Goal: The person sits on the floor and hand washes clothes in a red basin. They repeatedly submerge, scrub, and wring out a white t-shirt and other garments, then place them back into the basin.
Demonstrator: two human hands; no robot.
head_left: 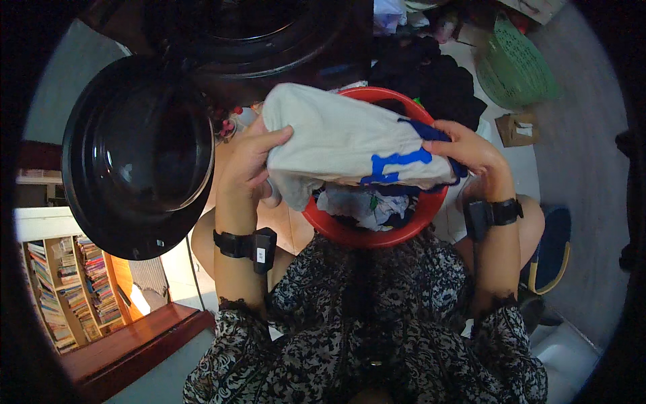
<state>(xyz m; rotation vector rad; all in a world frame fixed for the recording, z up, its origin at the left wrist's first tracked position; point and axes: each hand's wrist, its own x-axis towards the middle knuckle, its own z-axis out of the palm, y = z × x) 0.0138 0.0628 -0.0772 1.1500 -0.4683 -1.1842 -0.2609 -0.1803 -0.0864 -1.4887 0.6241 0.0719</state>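
A white garment (330, 135) with blue print and a dark blue edge is stretched between my two hands, its exact kind not clear from its folds. My left hand (252, 151) grips its left end, thumb on top. At the dark blue edge on the right, my right hand (471, 149) pinches the cloth between thumb and fingers. Beneath the garment stands a red basin (373, 237), partly hidden by it. Light and dark clothes (370, 205) lie inside the basin.
The open round door (138, 158) of a black front-loading washing machine (282, 54) stands at the left. Dark clothes (431, 77) lie on the floor behind the basin. A green basket (518, 67) and small brown box (518, 129) are at the far right. Bookshelves (74, 283) show beyond the doorway.
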